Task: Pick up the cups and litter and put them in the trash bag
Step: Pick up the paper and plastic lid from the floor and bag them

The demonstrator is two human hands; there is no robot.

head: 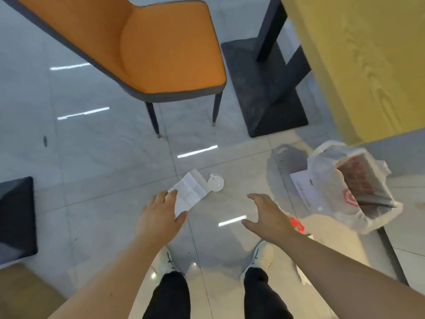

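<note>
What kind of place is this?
Probably a cafe or fast-food eating area: an orange padded chair stands near a yellow table on a dark pedestal base, over shiny floor tiles, with a takeaway-style plastic bag on the floor.

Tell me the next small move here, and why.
Probably close the left hand on the white paper: its fingertips and thumb sit at the paper's edge, though a grip is not clear. The clear lid lies just beyond, and the trash bag gapes open to the right.
</note>
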